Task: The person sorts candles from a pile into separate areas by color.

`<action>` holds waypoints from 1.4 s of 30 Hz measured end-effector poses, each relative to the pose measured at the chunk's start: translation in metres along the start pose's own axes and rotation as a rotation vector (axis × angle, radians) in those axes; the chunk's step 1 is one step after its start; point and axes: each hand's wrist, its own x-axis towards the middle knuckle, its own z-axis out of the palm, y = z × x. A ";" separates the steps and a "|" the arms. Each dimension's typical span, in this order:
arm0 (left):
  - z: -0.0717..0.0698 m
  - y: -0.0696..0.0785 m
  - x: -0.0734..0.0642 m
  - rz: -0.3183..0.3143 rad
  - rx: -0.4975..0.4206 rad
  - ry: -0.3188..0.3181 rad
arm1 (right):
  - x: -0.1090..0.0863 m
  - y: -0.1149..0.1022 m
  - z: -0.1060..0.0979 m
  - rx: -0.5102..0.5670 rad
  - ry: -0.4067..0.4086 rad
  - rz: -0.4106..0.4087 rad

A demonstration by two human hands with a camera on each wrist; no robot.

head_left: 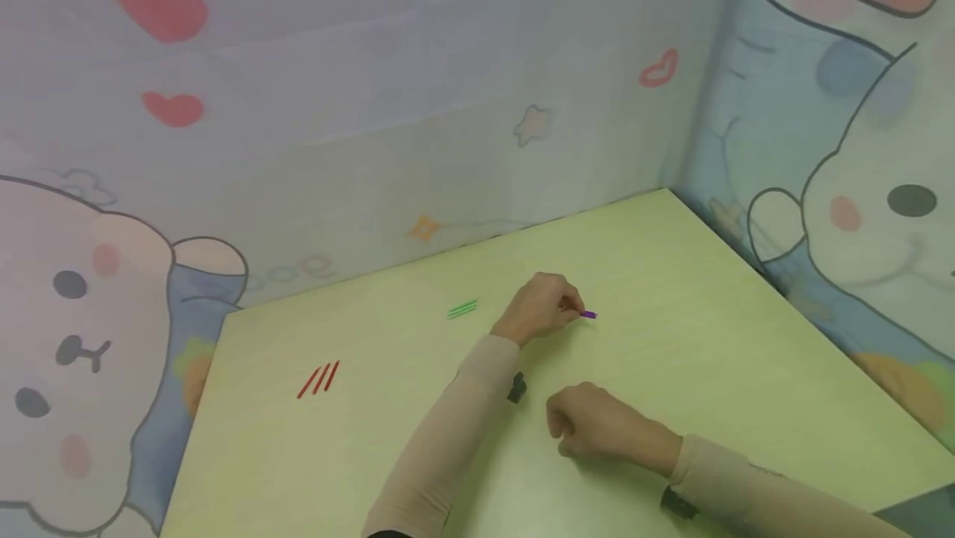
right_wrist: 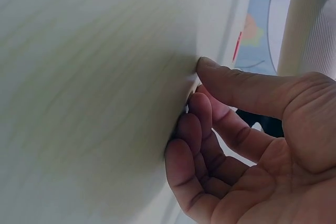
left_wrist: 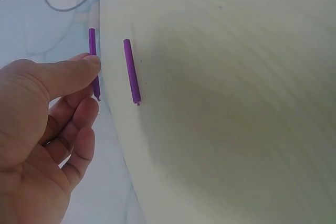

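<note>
My left hand [head_left: 543,306] pinches a thin purple candle [left_wrist: 92,43] between thumb and fingertips, above the table. A second purple candle [left_wrist: 131,72] lies on the tabletop beside it, with a tiny wick-like tip at its near end. In the head view the held hand covers part of this purple pair. My right hand [head_left: 597,426] is nearer the body, its fingers loosely curled and nothing in them. Seen from the right wrist, its fingertips [right_wrist: 178,156] are right at the table surface.
Several slim green sticks [head_left: 462,308] lie together left of my left hand. Farther left are three red sticks [head_left: 318,379], side by side. The pale yellow-green table [head_left: 709,339] meets a printed cloth wall [head_left: 358,148] at the back and sides.
</note>
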 end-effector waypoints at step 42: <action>-0.074 -0.056 -0.125 -0.301 0.048 0.195 | 0.013 -0.026 -0.026 -0.065 -0.098 0.104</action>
